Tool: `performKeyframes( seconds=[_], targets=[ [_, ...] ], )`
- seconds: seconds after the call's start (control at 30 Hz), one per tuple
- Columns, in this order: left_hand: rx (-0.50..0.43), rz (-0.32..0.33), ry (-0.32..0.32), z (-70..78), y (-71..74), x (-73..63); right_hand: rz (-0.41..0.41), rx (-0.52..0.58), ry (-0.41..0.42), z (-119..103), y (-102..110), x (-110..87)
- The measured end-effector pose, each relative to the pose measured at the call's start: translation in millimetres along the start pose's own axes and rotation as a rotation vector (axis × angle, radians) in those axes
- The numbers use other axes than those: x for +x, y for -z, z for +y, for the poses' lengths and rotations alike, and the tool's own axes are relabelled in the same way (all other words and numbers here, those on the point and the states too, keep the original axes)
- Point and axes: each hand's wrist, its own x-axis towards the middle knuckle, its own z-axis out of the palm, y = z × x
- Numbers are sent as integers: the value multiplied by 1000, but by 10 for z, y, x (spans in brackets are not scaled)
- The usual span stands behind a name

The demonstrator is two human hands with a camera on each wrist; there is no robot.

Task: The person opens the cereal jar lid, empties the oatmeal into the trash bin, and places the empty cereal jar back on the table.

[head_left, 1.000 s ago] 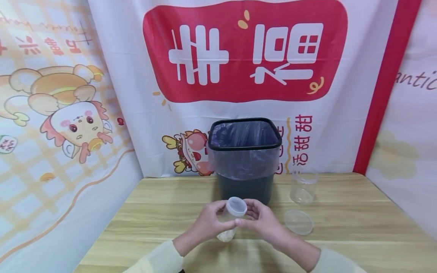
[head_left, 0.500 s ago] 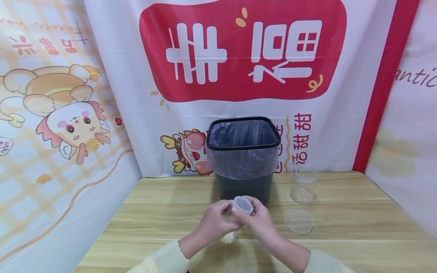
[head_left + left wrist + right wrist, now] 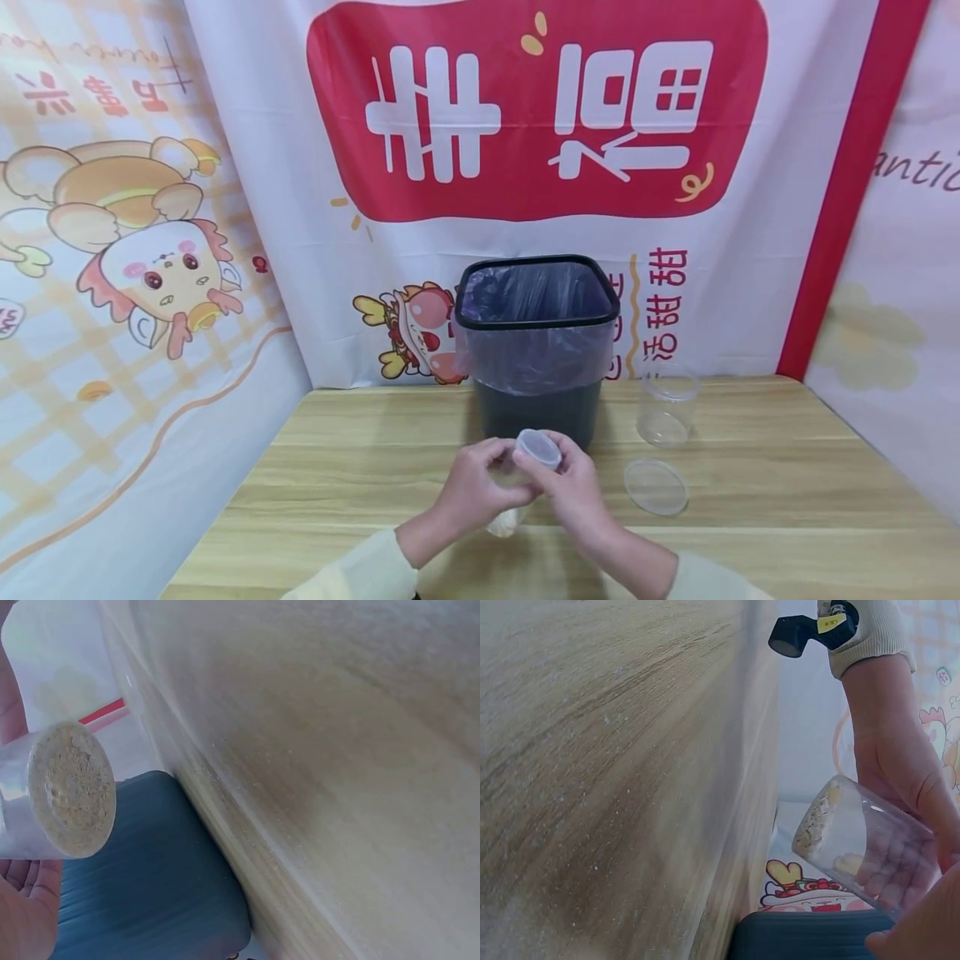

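Note:
My left hand (image 3: 476, 490) grips a clear plastic jar (image 3: 506, 477), held tilted above the table. Pale, crumbly bits (image 3: 815, 829) lie in its bottom, also visible through the jar base (image 3: 75, 791) in the left wrist view. At the jar's mouth, my right hand (image 3: 573, 487) pinches a translucent round lid (image 3: 538, 448), its thumb across the near rim. Fingers wrapped around the jar wall show through the plastic in the right wrist view. Part of the jar is hidden behind both hands in the head view.
A dark bin (image 3: 536, 417) lined with a plastic bag stands behind the hands. To its right are a clear jar (image 3: 666, 417) and a flat clear lid (image 3: 656, 487) on the wooden table (image 3: 360, 467). Printed cloths (image 3: 285, 150) enclose the back and sides.
The lid has shifted slightly right and tilted at the jar's mouth. My right hand has moved from around the jar's top to pinching the lid; the left keeps its grip.

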Motion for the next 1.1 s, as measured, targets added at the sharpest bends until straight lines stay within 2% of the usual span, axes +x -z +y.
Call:
performKeyframes(
  seconds=[0.13,0.27,0.37,0.67,0.93,1.1],
  targets=[
    [-69,-28,40,23,12,15,-23,20,15,-3,33,-8],
    [-167,-90,121,42,29,22,-57,40,19,2,92,-3],
    [-201,-123,164,58,43,26,-82,43,24,0,135,9],
    [-215,-114,202,64,-7,-1,-81,15,20,10,167,41],
    [-229,-169,262,64,7,-29,-41,21,56,-23,159,59],
    [-213,-170,247,66,15,-34,-34,17,59,-60,165,72]
  ],
)
